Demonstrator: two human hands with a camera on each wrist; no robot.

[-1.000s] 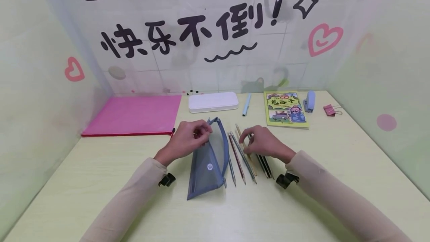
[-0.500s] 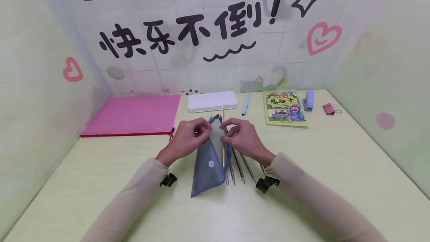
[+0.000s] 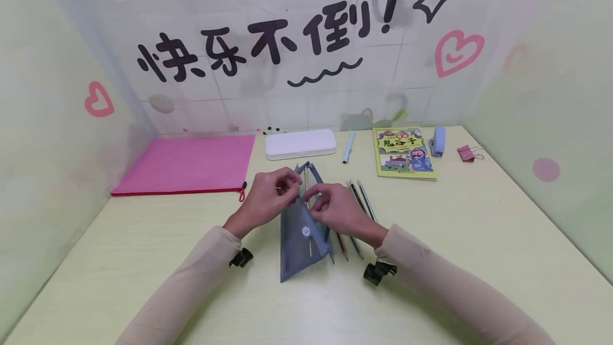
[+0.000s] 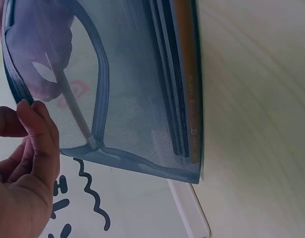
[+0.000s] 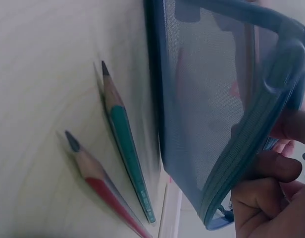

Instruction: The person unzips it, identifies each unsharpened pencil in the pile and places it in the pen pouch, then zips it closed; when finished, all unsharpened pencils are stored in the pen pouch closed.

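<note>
Both hands pinch the mesh pouch [image 3: 301, 228]; pencils inside blurred.

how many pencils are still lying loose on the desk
4 visible: two beyond the right hand, and two tips poking out under it beside the pouch. The hand may hide more.

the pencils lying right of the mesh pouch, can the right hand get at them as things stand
Probably yes, once it lets go. The right hand now pinches the pouch rim, but the pencils lie bare on the table beside it, with nothing over them.
</note>
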